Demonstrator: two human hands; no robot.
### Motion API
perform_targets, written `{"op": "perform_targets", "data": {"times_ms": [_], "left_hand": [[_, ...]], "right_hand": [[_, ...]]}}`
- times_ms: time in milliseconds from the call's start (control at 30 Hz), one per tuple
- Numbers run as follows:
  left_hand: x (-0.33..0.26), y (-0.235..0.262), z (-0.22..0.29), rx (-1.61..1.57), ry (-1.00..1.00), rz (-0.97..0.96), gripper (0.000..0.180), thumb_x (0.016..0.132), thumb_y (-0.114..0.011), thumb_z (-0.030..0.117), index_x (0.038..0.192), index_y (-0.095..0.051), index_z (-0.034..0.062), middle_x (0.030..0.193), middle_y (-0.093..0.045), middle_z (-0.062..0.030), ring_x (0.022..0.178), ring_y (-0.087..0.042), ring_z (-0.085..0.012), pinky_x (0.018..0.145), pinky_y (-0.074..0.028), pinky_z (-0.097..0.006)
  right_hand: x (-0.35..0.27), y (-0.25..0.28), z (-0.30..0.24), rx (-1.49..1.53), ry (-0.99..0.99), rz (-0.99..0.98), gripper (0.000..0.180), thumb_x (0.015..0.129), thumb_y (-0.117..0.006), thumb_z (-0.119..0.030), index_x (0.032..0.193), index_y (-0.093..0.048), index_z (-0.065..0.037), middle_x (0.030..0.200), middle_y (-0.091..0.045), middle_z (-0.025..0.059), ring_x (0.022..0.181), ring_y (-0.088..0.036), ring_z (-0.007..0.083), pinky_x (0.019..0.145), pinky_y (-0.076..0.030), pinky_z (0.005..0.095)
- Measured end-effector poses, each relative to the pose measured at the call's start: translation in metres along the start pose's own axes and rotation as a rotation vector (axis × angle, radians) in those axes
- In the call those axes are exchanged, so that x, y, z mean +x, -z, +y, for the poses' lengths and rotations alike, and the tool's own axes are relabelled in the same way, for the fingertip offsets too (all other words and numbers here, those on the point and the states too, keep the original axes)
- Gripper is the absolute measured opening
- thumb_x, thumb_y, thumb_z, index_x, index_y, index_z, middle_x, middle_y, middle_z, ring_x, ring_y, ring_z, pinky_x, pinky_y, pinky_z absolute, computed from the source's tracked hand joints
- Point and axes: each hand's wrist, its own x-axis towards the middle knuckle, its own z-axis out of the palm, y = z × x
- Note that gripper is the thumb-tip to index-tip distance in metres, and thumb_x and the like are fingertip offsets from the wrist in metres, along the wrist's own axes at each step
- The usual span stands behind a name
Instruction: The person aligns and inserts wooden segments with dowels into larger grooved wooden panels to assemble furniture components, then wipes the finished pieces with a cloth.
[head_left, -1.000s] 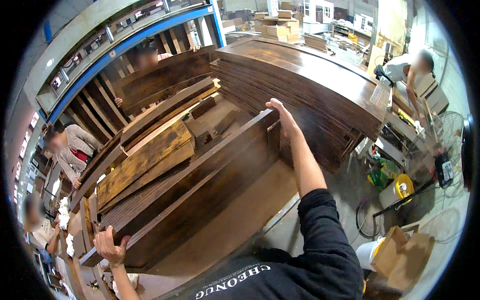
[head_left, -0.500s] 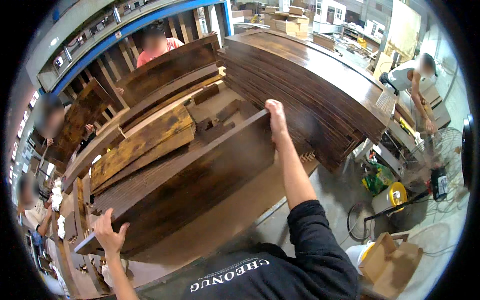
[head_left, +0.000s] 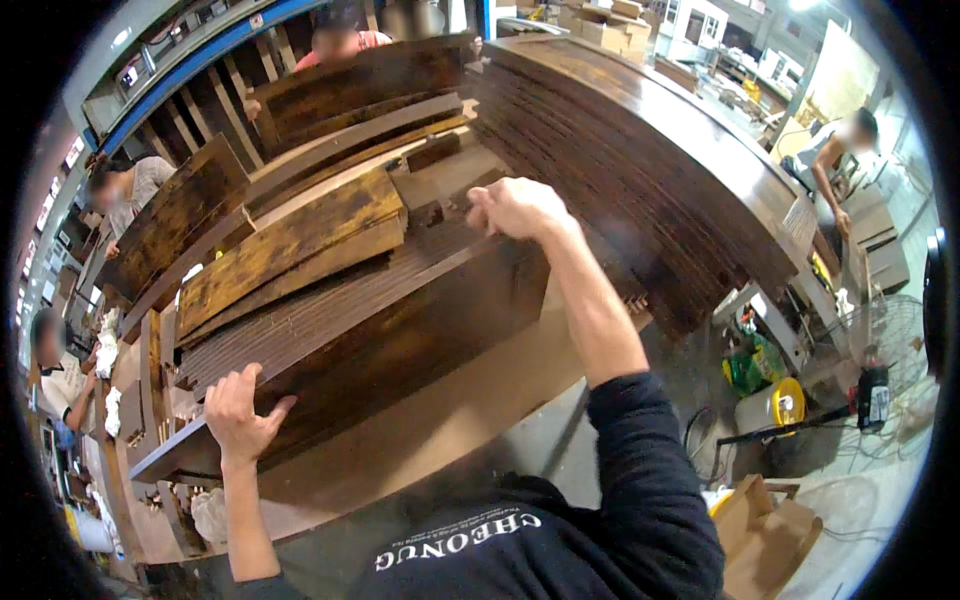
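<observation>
A long dark brown wooden board [head_left: 400,345] stands on edge in front of me, along the near side of a row of similar boards on edge [head_left: 320,310]. At its near left end, my left hand [head_left: 243,415] grips the top edge, fingers over it and thumb spread on the near face. Toward the board's right end, my right hand [head_left: 520,208] is closed, its fingers curled over or just above the top edge. Whatever those fingers hold, if anything, is hidden. Yellow-brown blotched boards [head_left: 295,250] lie behind the row.
A tall stack of dark panels [head_left: 640,160] rises at the back right. Co-workers handle a board [head_left: 370,90] at the back and another [head_left: 175,220] at the left. Right of me are a yellow-lidded bucket [head_left: 770,405], a fan [head_left: 880,335] and an open cardboard box [head_left: 765,540].
My right hand has come off the board's right end and moved left, its fingers now curled. The board sits lower, against the row. My left hand stays at the left end.
</observation>
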Motion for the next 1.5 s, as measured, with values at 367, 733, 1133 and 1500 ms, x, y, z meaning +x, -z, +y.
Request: {"op": "perform_targets", "data": {"times_ms": [367,733,1133,1500], "left_hand": [[0.010,-0.008,0.010,-0.160,0.091,0.061,0.047,0.058,-0.079,0.043,0.091,-0.062,0.0135,0.082,-0.063,-0.0045,0.081,-0.062,-0.0245,0.071,-0.048,-0.040],[-0.209,0.011,-0.147,-0.333,0.992,0.920,0.083,0.072,-0.077,0.021,0.139,-0.032,0.0040,0.133,-0.041,-0.0156,0.119,-0.044,-0.0267,0.105,-0.035,-0.041],[-0.245,-0.037,-0.214,-1.311,0.965,0.619,0.061,0.067,-0.082,0.016,0.121,-0.057,0.0021,0.113,-0.063,-0.0077,0.107,-0.056,-0.0184,0.094,-0.042,-0.032],[-0.251,-0.030,-0.217,-1.183,1.038,0.524,0.069,0.064,-0.082,0.025,0.124,-0.055,0.0036,0.120,-0.061,-0.0132,0.115,-0.054,-0.0243,0.099,-0.040,-0.035]], "right_hand": [[-0.012,-0.077,-0.111,-0.192,0.401,-0.093,0.053,0.089,-0.044,-0.062,0.099,-0.073,-0.018,0.096,-0.070,0.0137,0.095,-0.063,0.0349,0.085,-0.048,0.0444],[-0.030,-0.150,-0.252,-0.379,0.579,-0.363,0.076,0.065,-0.074,-0.057,0.115,-0.062,-0.001,0.108,-0.067,0.0182,0.099,-0.063,0.0308,0.086,-0.048,0.0395],[-0.095,-0.216,-0.433,-0.232,0.735,-0.408,0.047,0.078,-0.068,-0.043,0.101,-0.069,-0.001,0.088,-0.069,0.0158,0.077,-0.065,0.0237,0.070,-0.049,0.0362],[-0.111,-0.216,-0.451,-0.216,0.648,-0.396,0.052,0.076,-0.068,-0.043,0.103,-0.067,0.003,0.088,-0.068,0.0195,0.084,-0.066,0.0283,0.077,-0.048,0.0377]]}}
